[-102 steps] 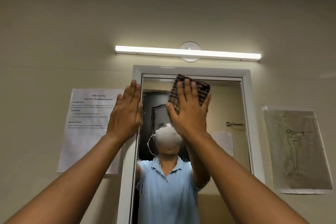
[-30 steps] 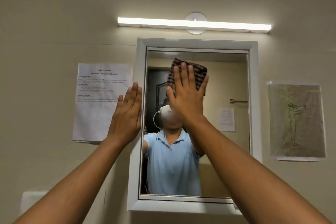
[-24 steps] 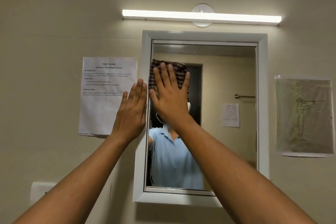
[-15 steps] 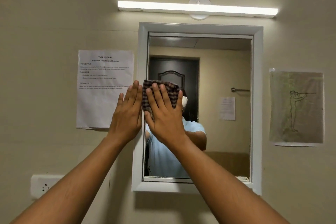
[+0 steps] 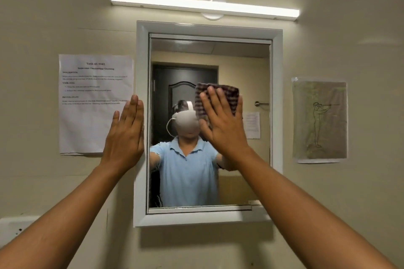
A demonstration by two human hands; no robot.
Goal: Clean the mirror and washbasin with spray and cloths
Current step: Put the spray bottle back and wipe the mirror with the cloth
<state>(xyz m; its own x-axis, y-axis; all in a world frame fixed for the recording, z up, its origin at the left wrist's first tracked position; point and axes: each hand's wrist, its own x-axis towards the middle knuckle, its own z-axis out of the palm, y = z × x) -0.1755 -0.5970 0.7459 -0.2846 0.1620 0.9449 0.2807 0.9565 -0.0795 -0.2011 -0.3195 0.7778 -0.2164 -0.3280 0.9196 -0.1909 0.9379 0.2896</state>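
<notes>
Right hand (image 5: 225, 129) presses checked cloth (image 5: 218, 99) flat-palmed against mirror (image 5: 247, 72) glass mid-height, grip spread wide, while left hand (image 5: 125, 137), open and empty, braces on the mirror's left frame edge.

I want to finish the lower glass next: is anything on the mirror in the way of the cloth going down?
Nothing visible. The right hand presses the checked cloth flat on the mirror; the glass below it is bare. The left hand rests on the frame's left edge, aside.
</notes>
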